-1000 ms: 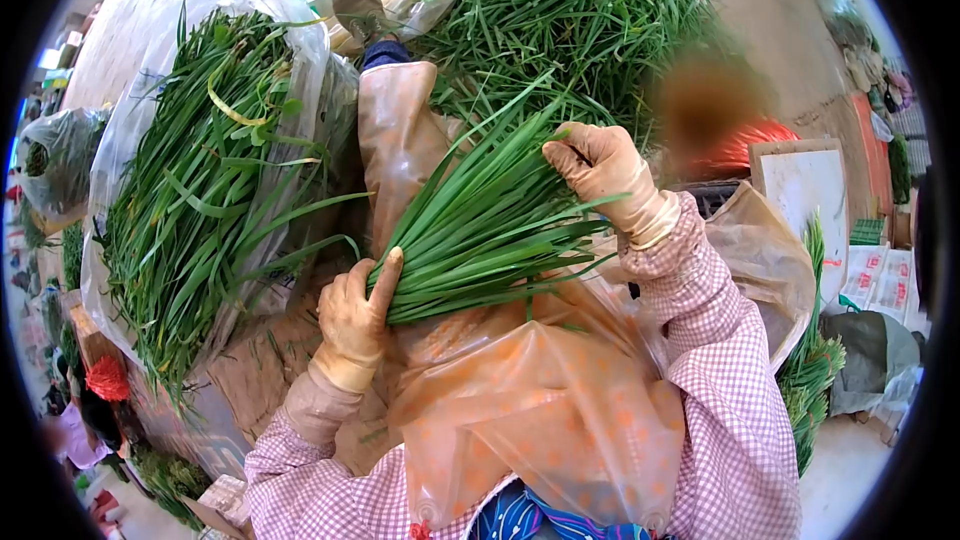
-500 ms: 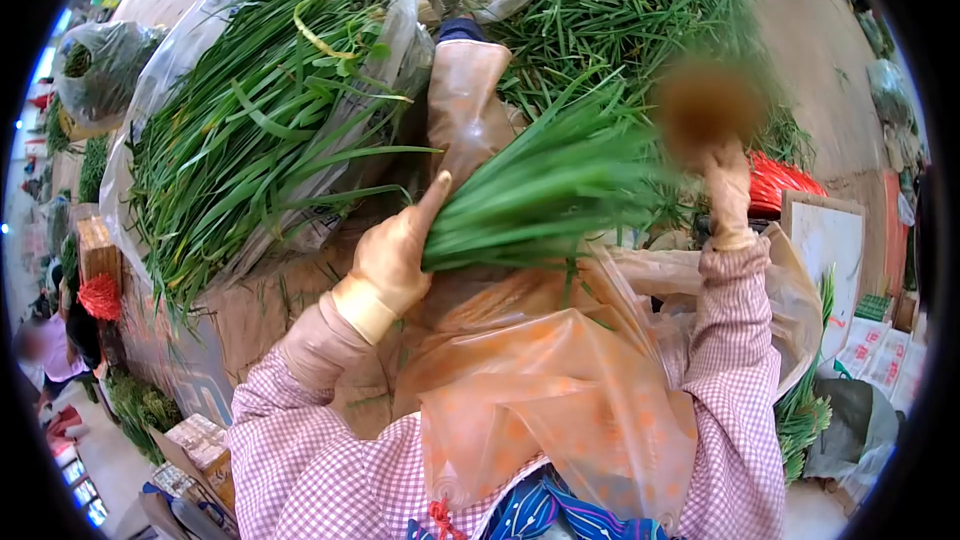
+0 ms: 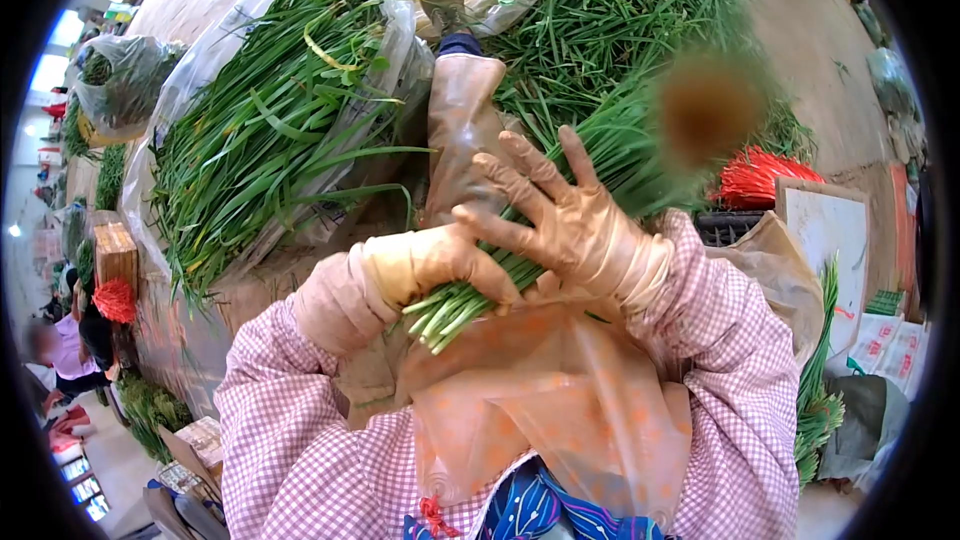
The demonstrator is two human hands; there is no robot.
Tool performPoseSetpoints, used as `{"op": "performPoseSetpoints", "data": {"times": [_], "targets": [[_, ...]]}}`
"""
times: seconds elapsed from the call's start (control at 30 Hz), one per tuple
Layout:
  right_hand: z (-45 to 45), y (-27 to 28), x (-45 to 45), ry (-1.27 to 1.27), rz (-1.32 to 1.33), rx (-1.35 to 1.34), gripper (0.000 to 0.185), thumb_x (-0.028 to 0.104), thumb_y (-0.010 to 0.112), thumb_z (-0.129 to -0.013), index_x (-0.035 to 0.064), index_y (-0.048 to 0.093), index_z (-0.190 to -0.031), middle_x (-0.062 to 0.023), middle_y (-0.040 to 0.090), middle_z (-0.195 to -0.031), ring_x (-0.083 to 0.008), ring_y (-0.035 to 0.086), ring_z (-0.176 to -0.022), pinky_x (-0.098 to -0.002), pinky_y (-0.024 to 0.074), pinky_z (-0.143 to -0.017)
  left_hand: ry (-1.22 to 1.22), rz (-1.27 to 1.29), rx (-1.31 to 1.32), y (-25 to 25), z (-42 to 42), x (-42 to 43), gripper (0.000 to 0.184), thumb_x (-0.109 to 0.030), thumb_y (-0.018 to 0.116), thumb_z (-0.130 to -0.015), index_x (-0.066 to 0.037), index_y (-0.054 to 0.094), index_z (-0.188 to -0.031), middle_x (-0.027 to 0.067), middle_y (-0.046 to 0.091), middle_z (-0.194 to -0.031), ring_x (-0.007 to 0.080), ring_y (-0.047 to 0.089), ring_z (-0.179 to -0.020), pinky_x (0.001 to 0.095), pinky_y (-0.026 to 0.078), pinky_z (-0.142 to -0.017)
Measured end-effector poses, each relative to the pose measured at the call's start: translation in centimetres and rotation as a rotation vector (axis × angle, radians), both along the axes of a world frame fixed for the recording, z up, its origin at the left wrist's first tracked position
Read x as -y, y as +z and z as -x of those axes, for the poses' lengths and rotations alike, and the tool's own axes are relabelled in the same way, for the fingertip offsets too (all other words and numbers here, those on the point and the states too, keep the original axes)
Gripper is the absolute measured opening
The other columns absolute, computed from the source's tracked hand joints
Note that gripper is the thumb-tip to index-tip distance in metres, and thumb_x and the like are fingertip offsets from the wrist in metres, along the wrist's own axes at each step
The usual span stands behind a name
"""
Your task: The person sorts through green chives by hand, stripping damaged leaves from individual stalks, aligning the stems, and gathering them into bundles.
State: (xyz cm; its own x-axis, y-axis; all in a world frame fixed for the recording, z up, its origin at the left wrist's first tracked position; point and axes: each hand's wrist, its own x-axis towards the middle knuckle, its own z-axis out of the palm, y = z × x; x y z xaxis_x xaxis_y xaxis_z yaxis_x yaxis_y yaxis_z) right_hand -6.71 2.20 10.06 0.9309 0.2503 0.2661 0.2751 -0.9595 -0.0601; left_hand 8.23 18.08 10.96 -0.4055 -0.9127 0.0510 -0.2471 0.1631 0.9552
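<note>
My left hand [image 3: 435,265], in a pale rubber glove, is closed round the lower part of a bunch of garlic chives [image 3: 620,150]. The pale cut stem ends [image 3: 450,312] stick out below it, toward my apron [image 3: 540,370]. My right hand [image 3: 575,225], gloved too, lies across the stalks with fingers spread, just beside the left. The leafy tops point up and right, partly hidden by a brown blurred spot [image 3: 705,110].
An opened plastic bag of long chives [image 3: 270,140] lies at left. A loose green heap [image 3: 620,10] spreads at upper right. Red ties [image 3: 765,180] lie by a white board [image 3: 825,240]. Another red bundle [image 3: 114,300] hangs by a wooden box [image 3: 115,250] at far left.
My right hand has come in from the right, near the red ties, onto the bunch with fingers spread. The left hand has turned, and the stem ends now point down and left.
</note>
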Motion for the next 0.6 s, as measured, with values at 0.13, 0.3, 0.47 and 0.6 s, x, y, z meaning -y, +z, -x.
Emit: {"op": "performPoseSetpoints", "data": {"times": [0.13, 0.3, 0.47, 0.6], "targets": [[-0.3, -1.2, 1.7, 0.007, -0.463, -0.216, 0.074, 0.018, 0.071, -0.073, 0.0162, 0.038, -0.139, -0.0109, 0.059, -0.115, -0.0257, 0.057, -0.110, -0.0480, 0.0374, -0.100, 0.331, -1.046, -0.857, 1.4, 0.7, 1.9, 0.050, -0.032, 0.064, -0.085, 0.000, 0.052, -0.121, 0.0144, 0.065, -0.098, 0.0204, 0.065, -0.075, 0.0308, 0.056, -0.065], [1.4, -1.8, 1.3, -0.285, -1.314, -0.208, 0.067, 0.001, 0.071, -0.069, 0.0065, 0.045, -0.130, -0.0095, 0.062, -0.108, -0.0217, 0.060, -0.102, -0.0319, 0.0467, -0.091, 0.136, -0.712, -1.034, -6.0, -3.7, 1.8, 0.050, -0.038, 0.042, -0.097, 0.002, 0.046, -0.128, 0.0245, 0.061, -0.111, 0.0296, 0.067, -0.079, 0.0373, 0.057, -0.070], [2.6, -3.3, 1.7, -0.464, -1.380, -0.139, 0.060, 0.005, 0.072, -0.071, 0.0012, 0.047, -0.125, -0.0106, 0.065, -0.102, -0.0159, 0.061, -0.093, -0.0277, 0.0487, -0.084, 0.836, -0.497, -0.761, -4.4, -0.7, 0.4, 0.055, -0.021, 0.062, -0.087, 0.002, 0.041, -0.132, 0.0142, 0.062, -0.111, 0.0245, 0.062, -0.099, 0.0319, 0.051, -0.083], [2.1, -3.2, 0.7, -0.557, -1.179, -0.077, 0.056, 0.012, 0.072, -0.071, 0.0025, 0.048, -0.121, -0.0154, 0.067, -0.093, -0.0264, 0.067, -0.084, -0.0331, 0.0527, -0.075, 0.810, -0.202, -0.736, -2.4, 4.6, 1.2, 0.067, -0.008, 0.068, -0.080, -0.004, 0.036, -0.139, 0.0117, 0.049, -0.131, 0.0204, 0.044, -0.122, 0.0355, 0.034, -0.103]]}}
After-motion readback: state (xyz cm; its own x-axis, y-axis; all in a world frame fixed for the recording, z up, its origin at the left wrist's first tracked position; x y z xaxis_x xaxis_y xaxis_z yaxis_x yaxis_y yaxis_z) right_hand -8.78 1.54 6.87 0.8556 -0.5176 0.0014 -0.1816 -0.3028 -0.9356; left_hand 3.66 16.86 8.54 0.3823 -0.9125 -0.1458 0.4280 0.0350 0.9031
